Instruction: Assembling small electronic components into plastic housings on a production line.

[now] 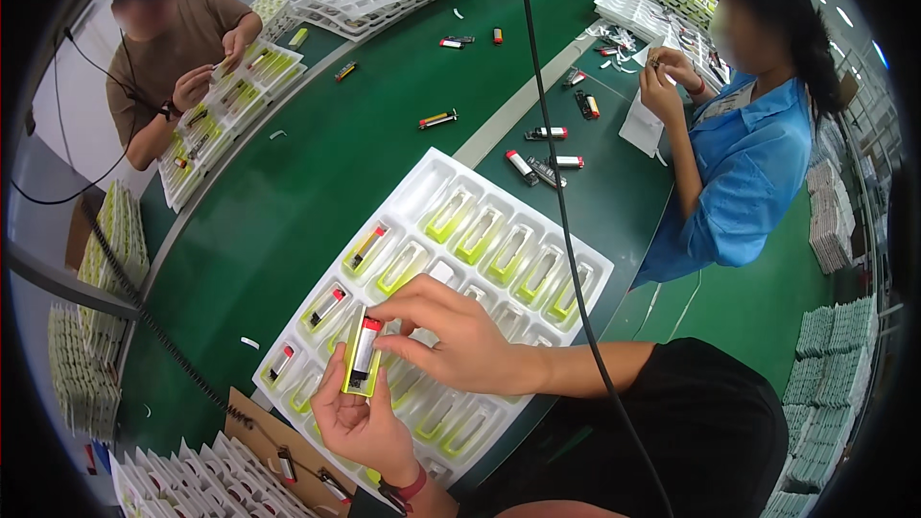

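Observation:
Above a white moulded tray (pixel 597 280), my left hand (pixel 369 434) grips a narrow yellow-green case (pixel 356 383) with clear sides. Lying in that case is a small battery unit (pixel 365 347) with a white body, a red end and a dark end. My right hand (pixel 470 345) reaches in from the right, its thumb and fingers closed at the unit's upper side and the case edge. Rows of similar cases (pixel 480 235) fill the tray's pockets. Several along its left side hold battery units (pixel 365 247). My hands hide part of the tray's middle.
Loose battery units (pixel 523 169) lie scattered on the green conveyor belt (pixel 317 168) and side table. Co-workers handle parts at the far left and right. A black cable (pixel 552 134) hangs across the view. Stacked trays (pixel 206 480) stand at lower left, beside cardboard (pixel 251 422).

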### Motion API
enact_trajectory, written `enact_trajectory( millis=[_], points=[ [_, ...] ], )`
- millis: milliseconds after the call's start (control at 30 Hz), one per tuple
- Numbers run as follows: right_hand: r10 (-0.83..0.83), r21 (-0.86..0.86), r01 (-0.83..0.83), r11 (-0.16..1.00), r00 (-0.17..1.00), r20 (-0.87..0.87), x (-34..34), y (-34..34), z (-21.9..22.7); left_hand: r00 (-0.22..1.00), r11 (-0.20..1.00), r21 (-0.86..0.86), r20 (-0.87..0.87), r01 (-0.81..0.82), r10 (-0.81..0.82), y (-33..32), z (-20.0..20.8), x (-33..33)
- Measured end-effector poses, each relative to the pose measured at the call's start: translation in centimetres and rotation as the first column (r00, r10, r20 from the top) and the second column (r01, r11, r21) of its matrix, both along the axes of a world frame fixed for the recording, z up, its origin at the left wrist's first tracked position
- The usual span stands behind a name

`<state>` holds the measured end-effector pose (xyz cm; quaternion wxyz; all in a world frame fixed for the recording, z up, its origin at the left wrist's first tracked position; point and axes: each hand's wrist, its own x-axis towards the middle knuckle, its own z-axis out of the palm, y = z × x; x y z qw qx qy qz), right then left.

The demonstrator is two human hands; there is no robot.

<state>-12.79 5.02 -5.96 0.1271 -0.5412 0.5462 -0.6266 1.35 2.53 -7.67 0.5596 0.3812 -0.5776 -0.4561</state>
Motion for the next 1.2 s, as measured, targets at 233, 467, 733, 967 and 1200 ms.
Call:
enact_trajectory(
  millis=[233,467,733,967,1200],
  points=[
    [-0.054,0.040,0.058,0.998,0.995,-0.083,0.7,-0.5,0.1,1.000,1.000,-0.022,0.012,0.002,-0.002,-0.1,-0.2,0.2],
    [0.008,0.037,-0.007,0.999,1.000,-0.030,0.8,-1.1,-0.4,0.989,0.988,0.132,-0.135,0.084,-0.066,0.0,-0.4,-0.7],
    [0.321,0.407,-0.315,0.857,0.945,0.056,-2.9,0.0,2.3,0.964,0.953,0.153,-0.099,0.262,-0.249,0.3,0.8,0.9],
    [0.468,0.374,-0.377,0.847,0.863,-0.190,-4.4,1.7,1.8,0.941,0.947,0.165,0.153,0.277,-0.302,1.3,2.3,1.0],
    [0.364,0.258,-0.325,0.910,0.924,-0.120,-3.0,2.0,-1.5,0.952,0.977,0.146,0.238,0.159,-0.190,1.9,0.7,0.1]
  ],
)
